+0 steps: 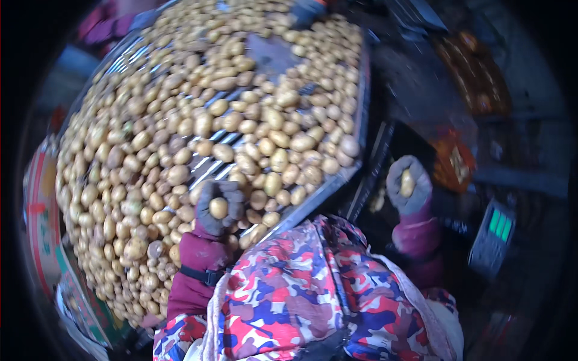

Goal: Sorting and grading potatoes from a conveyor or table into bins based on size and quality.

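Observation:
A wide heap of potatoes [135, 194] covers a slatted metal sorting table [210, 173], and the slats show through gaps in the middle. At the table's near edge my left hand [210, 221], in a grey glove, has its fingers curled around a potato [218, 208]. My right hand [402, 203], also gloved, is off the table to the right. Another small potato [407, 182] rests in its curled fingers. Below that hand is a dark crate [371, 164], its inside mostly in shadow.
A digital scale display [492, 237] glows green at right. Orange mesh bags [454, 160] and a filled sack [478, 74] lie farther back. Cardboard boxes [43, 225] stand at left. A co-worker's sleeve [106, 25] and another person's dark glove [309, 12] appear at the far side.

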The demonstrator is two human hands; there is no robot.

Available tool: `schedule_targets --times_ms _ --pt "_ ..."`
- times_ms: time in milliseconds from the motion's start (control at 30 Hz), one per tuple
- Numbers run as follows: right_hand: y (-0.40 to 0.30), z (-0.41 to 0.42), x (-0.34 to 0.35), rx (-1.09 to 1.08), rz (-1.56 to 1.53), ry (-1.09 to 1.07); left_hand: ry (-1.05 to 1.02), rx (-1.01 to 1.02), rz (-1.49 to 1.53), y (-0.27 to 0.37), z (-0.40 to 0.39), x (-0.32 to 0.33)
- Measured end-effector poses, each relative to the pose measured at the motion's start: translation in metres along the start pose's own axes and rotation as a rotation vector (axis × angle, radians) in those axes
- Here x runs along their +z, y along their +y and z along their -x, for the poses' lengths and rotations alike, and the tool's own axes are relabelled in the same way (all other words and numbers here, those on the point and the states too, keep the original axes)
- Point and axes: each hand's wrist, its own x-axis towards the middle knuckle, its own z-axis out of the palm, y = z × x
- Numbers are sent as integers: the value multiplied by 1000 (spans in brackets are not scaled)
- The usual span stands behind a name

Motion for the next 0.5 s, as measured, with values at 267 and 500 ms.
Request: schedule_targets --times_ms 267,500 --pt "-41 71 -96 -63 414 602 222 31 350 3 0 -22" --pt "-50 63 -111 -18 772 1105 95 40 334 1 2 -51"
